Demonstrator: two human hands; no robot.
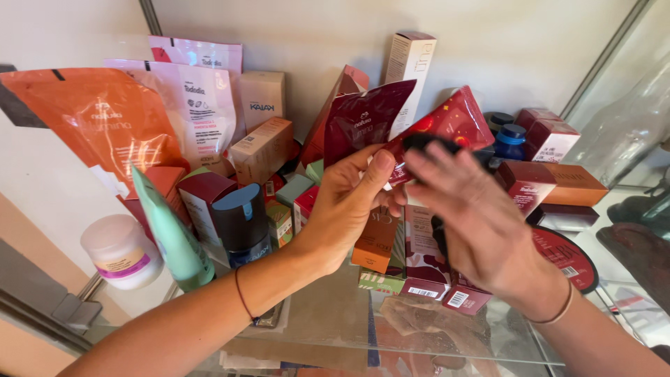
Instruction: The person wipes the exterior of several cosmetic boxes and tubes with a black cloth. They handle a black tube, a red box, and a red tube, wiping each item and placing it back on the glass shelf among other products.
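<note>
We see left hand (349, 209) pinching red pouch (450, 122) by lower corner; pouch slants up-right. Right hand (474, 223) open, fingers spread, just below pouch.

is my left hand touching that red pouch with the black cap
Touching. The head view shows the left hand with its thumb pressed on the lower edge of the red pouch, fingers curled behind it.

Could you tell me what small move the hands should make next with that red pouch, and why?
Probably lift the red pouch a little higher, clear of the other packages. The left hand pinches its lower corner and the right hand is at it, blurred, so its hold is unclear. The dark red pouch and boxes crowd the glass shelf below, so dragging it sideways might topple them.
</note>
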